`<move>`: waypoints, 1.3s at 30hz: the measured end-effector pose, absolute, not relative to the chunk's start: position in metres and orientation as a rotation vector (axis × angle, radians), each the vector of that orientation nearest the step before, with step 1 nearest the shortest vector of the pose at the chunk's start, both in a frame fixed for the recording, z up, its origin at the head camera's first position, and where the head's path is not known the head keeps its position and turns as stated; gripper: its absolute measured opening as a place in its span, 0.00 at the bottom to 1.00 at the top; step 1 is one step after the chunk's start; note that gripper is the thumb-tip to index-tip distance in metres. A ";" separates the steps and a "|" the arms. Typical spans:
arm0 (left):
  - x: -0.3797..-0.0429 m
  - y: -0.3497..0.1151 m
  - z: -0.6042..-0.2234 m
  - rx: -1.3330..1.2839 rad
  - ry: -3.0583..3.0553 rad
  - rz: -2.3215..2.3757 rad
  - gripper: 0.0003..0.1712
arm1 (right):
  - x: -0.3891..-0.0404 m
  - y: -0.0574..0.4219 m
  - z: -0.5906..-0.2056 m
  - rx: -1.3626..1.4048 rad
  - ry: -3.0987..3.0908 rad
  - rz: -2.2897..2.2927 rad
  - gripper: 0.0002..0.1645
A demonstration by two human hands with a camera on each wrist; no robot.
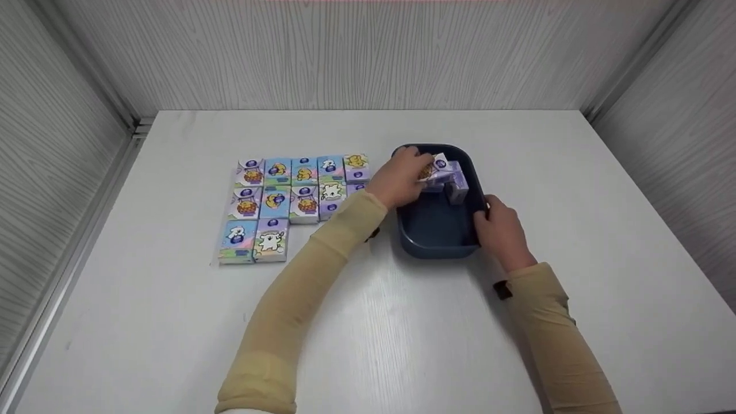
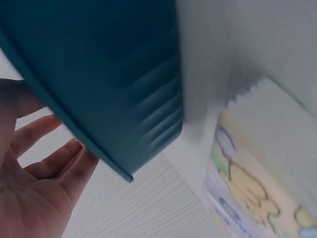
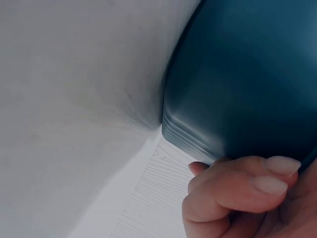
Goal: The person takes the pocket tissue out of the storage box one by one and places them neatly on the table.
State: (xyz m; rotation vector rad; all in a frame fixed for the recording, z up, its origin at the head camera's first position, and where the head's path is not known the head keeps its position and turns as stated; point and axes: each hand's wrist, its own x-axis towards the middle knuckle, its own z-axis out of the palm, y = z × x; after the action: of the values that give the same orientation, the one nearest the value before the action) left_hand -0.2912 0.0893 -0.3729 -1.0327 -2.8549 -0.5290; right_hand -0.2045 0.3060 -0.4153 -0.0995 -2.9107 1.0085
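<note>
My left hand (image 1: pixel 397 179) reaches over the left rim of a dark blue plastic bin (image 1: pixel 441 252). Its fingers pinch a small pocket tissue pack (image 1: pixel 440 165) with a purple and white cartoon print, held inside the bin's far part. Beneath that one, other purple packs (image 1: pixel 457 190) lie in the bin, partly hidden by it. On the right side, my right hand (image 1: pixel 503 233) grips the bin's rim, thumb on the inner side. The left wrist view shows the fingers of my left hand (image 2: pixel 49 173) at the bin's rim, with the pinched pack hidden there.
Left of the bin, several cartoon-printed tissue packs (image 1: pixel 271 240) lie flat in tight rows on the white table (image 1: pixel 368 333). My left forearm crosses in front of the nearest ones. Pale wood-grain panels (image 1: pixel 368 57) stand behind and at both sides.
</note>
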 end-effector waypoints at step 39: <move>-0.146 -0.026 -0.404 -0.380 -3.112 -0.303 0.30 | -0.202 0.305 -0.411 -0.102 -2.937 0.993 0.27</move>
State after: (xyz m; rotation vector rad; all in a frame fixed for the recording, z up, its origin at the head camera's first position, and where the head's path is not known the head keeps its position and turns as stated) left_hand -0.1459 -0.0258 -0.4041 -0.3801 -3.1117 -0.3034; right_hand -0.2021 0.3048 -0.4113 -0.1022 -2.9367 0.9932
